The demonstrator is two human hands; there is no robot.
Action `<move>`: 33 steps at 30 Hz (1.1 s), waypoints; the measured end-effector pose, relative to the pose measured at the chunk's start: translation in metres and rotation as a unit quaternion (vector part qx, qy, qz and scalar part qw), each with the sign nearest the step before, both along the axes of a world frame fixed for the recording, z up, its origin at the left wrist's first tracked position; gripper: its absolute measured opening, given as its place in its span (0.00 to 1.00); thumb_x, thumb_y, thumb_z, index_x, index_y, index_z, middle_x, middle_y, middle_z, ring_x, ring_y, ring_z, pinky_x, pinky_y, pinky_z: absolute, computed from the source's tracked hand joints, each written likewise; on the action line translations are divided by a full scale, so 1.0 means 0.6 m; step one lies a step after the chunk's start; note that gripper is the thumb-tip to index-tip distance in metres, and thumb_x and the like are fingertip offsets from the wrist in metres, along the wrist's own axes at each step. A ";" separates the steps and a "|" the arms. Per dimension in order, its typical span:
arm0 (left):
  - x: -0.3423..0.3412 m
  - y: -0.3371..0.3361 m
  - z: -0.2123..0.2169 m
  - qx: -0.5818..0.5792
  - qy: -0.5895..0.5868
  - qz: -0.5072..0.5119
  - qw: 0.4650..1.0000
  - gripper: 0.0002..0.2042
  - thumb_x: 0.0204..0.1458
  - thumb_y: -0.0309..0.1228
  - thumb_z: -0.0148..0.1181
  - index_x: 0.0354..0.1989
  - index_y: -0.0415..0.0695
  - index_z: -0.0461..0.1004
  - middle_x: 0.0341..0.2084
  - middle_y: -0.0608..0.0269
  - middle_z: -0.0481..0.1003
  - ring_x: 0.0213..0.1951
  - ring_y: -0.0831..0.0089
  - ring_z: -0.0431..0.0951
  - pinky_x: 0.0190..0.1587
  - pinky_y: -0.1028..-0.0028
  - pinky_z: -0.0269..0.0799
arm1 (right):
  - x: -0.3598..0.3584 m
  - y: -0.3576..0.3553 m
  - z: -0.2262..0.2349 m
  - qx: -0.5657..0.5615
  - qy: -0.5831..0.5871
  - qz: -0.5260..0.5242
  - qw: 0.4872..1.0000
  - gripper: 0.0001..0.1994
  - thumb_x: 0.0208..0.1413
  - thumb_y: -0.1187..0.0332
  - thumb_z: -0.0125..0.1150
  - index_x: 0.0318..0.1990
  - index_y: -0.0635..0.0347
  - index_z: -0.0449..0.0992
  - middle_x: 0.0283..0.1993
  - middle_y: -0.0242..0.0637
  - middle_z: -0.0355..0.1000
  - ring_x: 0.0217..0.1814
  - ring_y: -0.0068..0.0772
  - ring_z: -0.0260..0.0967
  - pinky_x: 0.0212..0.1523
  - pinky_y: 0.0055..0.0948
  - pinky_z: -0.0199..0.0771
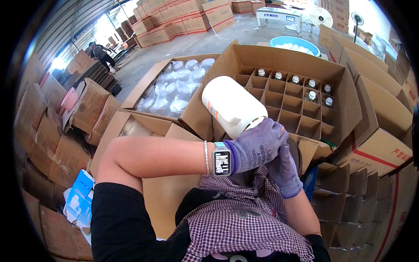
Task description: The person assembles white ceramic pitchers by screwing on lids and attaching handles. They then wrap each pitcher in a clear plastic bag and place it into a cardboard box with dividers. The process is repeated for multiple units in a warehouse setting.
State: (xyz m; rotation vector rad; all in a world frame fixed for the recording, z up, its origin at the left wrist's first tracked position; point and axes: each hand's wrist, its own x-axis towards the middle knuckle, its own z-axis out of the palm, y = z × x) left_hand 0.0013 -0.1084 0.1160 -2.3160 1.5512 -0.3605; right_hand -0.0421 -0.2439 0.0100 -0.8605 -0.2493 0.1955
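A large white jug-like container (233,105) with an orange-marked label lies tilted across the edge of the divided carton (349,126). My left hand (260,146), in a grey-purple glove, is closed against its near end. Just below, my right hand (283,172), gloved alike, is closed and pressed against the left; its fingertips are hidden, and I cannot see what they hold. Several clear bottles with white caps (295,79) stand in the carton's far and right compartments. Other cells (291,104) of the cardboard divider hold no bottle.
Left of the divided carton, an open box holds plastic-wrapped clear items (179,83). Open cartons (379,105) and a cardboard divider (345,205) crowd the right side. A blue tub (294,43) of white pieces stands beyond. Another person (102,56) is far left.
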 end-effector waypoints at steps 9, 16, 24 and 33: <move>-0.004 0.001 -0.010 -0.122 0.032 -0.035 0.991 0.34 0.52 0.38 0.62 0.69 0.47 0.59 0.49 0.55 0.72 0.47 0.58 0.76 0.46 0.58 0.75 | 0.007 0.030 -0.079 0.170 -0.010 -0.044 0.984 0.51 0.52 0.25 0.53 0.74 0.50 0.50 0.72 0.39 0.54 0.75 0.41 0.52 0.74 0.47 0.52; 0.043 0.060 -0.105 -0.283 0.403 0.027 0.870 0.36 0.48 0.28 0.64 0.69 0.45 0.63 0.52 0.47 0.73 0.54 0.50 0.75 0.58 0.58 0.70 | 0.045 0.040 -0.151 -0.006 0.049 -0.117 0.992 0.35 0.62 0.41 0.55 0.65 0.59 0.62 0.60 0.42 0.67 0.62 0.42 0.68 0.63 0.39 0.70; 0.123 0.235 -0.138 -0.583 -0.003 0.321 0.746 0.33 0.47 0.55 0.70 0.53 0.39 0.75 0.47 0.46 0.77 0.51 0.51 0.77 0.57 0.57 0.71 | 0.027 -0.072 -0.103 -0.207 -0.102 -0.187 0.955 0.35 0.50 0.48 0.63 0.61 0.63 0.67 0.57 0.48 0.69 0.56 0.44 0.70 0.57 0.41 0.72; 0.006 0.268 -0.303 -0.630 0.314 0.403 0.585 0.28 0.61 0.52 0.60 0.54 0.37 0.76 0.43 0.53 0.80 0.47 0.63 0.80 0.53 0.64 0.74 | 0.018 -0.062 -0.114 -0.347 -0.028 -0.112 0.931 0.29 0.65 0.55 0.53 0.67 0.64 0.61 0.63 0.47 0.66 0.63 0.39 0.65 0.65 0.40 0.65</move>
